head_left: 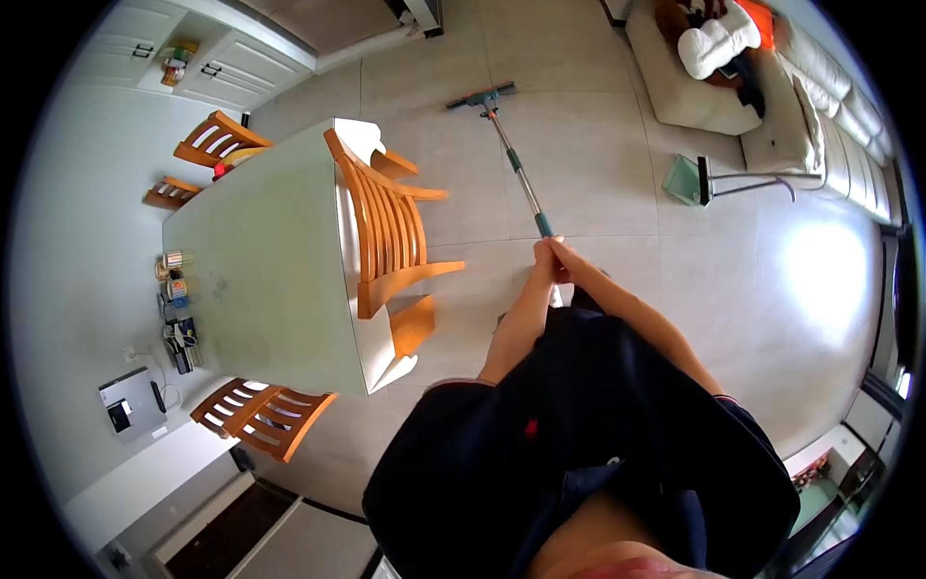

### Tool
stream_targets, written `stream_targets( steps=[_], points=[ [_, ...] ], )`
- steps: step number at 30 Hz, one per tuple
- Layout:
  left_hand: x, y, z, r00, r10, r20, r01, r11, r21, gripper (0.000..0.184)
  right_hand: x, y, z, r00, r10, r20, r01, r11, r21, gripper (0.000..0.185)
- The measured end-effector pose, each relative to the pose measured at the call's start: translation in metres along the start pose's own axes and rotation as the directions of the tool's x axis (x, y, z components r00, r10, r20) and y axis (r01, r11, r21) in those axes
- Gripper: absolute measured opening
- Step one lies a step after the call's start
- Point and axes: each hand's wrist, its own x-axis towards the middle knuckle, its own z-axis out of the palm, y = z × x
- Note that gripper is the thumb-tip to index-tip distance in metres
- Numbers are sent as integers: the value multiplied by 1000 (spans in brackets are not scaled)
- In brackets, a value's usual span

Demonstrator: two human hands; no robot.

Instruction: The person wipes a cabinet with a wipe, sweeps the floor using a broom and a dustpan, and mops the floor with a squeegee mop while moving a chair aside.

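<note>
A long-handled mop (pixel 522 179) with a teal and silver pole reaches forward over the grey tiled floor (pixel 598 145). Its flat, wide head (pixel 480 96) rests on the floor at the far end. Both hands are closed at the near end of the pole, close together and partly overlapping. My left hand (pixel 546 259) and my right hand (pixel 567 257) wrap round the handle, just below its teal grip. The fingers are small in view, and the handle's end is hidden by them.
A long table (pixel 270 261) with wooden chairs (pixel 391 227) stands to the left. At the upper right is a pale sofa (pixel 690 82), with a teal dustpan (pixel 683 180) on the floor beside it. White cabinets (pixel 227 72) line the upper left.
</note>
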Motion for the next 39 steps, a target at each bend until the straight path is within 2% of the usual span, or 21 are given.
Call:
stream_targets(
  steps=[2, 3, 4, 5, 7, 9, 11, 13, 15, 17, 18, 21, 24, 25, 28, 30, 33, 35, 36, 38, 39],
  points=[
    [32, -9, 33, 998, 62, 24, -60, 996, -69, 37, -1, -41, -16, 971, -155, -179, 148, 988, -53, 60],
    [51, -5, 66, 994, 105, 40, -100, 990, -104, 37, 4, -61, -28, 940, -199, -275, 152, 971, -183, 60],
    [75, -3, 96, 988, 147, 57, -138, 981, -139, 37, 19, -84, -51, 879, -263, -397, 76, 901, -427, 60],
    [80, 0, 123, 987, 149, 56, -138, 976, -166, 37, 30, -111, -69, 799, -320, -510, -75, 787, -613, 60],
    [89, 14, 154, 994, 107, 5, -104, 976, -190, 37, 30, -165, -108, 730, -453, -512, -48, 714, -699, 56],
    [78, 27, 174, 996, -14, -92, -3, 983, -186, 36, 45, -222, -143, 657, -380, -651, -157, 776, -611, 56],
    [75, 38, 206, 983, -84, -166, 47, 974, -220, 36, 60, -280, -184, 597, -480, -643, -181, 700, -690, 55],
    [101, 43, 257, 970, -133, -205, 73, 958, -276, 36, 76, -367, -220, 595, -544, -592, -241, 582, -777, 56],
    [130, 51, 300, 957, -178, -231, 99, 943, -317, 36, 78, -449, -218, 552, -562, -616, -311, 547, -777, 53],
    [164, 80, 340, 951, -183, -248, 88, 933, -349, 36, 101, -509, -237, 519, -665, -537, -362, 398, -843, 50],
    [179, 98, 358, 951, -183, -249, 83, 927, -365, 36, 117, -541, -238, 505, -699, -506, -337, 380, -862, 51],
    [216, 148, 399, 948, -184, -258, 67, 912, -405, 35, 121, -624, -218, 490, -770, -408, -329, 270, -905, 53],
    [259, 206, 430, 956, -163, -244, 51, 911, -409, 35, 160, -687, -212, 453, -794, -406, -354, 258, -899, 55],
    [273, 227, 440, 958, -167, -233, 58, 908, -416, 35, 182, -706, -220, 434, -828, -354, -323, 224, -920, 54],
    [304, 279, 461, 955, -199, -221, 87, 897, -434, 35, 191, -773, -181, 431, -838, -333, -359, 180, -916, 51],
    [322, 316, 474, 953, -221, -206, 109, 888, -446, 35, 214, -823, -158, 422, -857, -296, -328, 160, -931, 50],
    [349, 374, 495, 955, -241, -174, 132, 868, -478, 35, 234, -877, -133, 379, -893, -244, -353, 104, -930, 49],
    [362, 418, 511, 959, -246, -142, 141, 846, -514, 35, 273, -911, -135, 395, -907, -149, -386, -17, -922, 48],
    [365, 433, 520, 958, -253, -134, 145, 832, -535, 35, 271, -934, -111, 460, -854, -244, -368, 67, -927, 46],
    [368, 470, 543, 962, -250, -109, 144, 806, -574, 34, 275, -958, -107, 547, -830, -110, -372, -123, -920, 44],
    [377, 475, 553, 965, -249, -87, 150, 789, -596, 34, 299, -965, -140, 598, -800, -54, -366, -212, -906, 41]
  ],
)
